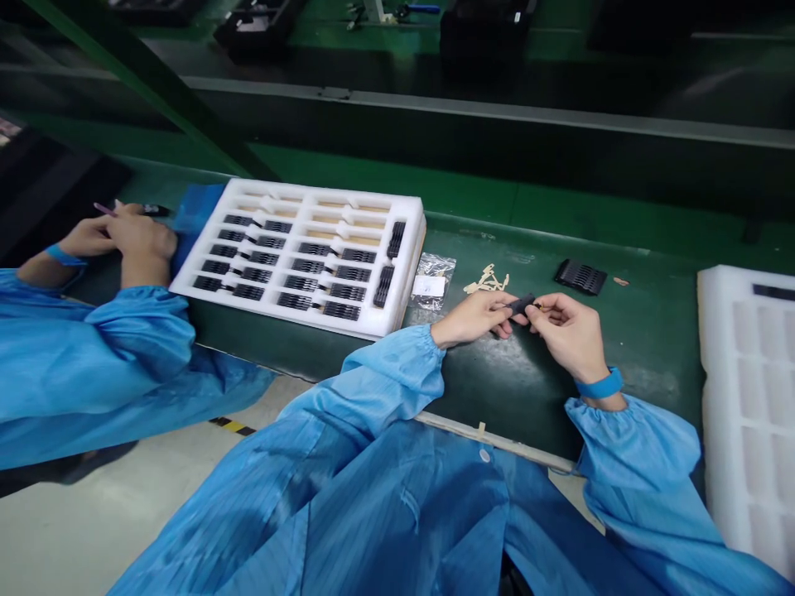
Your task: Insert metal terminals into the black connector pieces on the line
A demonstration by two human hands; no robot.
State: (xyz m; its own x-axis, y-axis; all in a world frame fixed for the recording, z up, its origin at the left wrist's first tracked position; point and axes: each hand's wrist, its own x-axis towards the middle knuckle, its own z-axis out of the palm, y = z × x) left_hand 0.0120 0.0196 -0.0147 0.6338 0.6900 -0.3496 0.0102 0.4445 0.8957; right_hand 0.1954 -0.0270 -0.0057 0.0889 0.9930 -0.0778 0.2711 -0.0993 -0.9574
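My left hand point(477, 318) and my right hand point(568, 329) meet over the green bench, both in blue sleeves. The left fingers pinch a small black ribbed part point(520, 304). My right fingertips close on that part's right end, where a tiny gold-coloured piece point(537, 306) shows. A blue band circles my right wrist. To my left lies a white foam tray point(298, 306) holding several of the same black parts in rows.
A co-worker's hands point(127, 236) work at the left beside a blue tray. On the bench lie a clear plastic bag point(431, 281), beige scraps point(488, 281), a black part point(580, 276) and another white foam tray point(749, 397) at the right.
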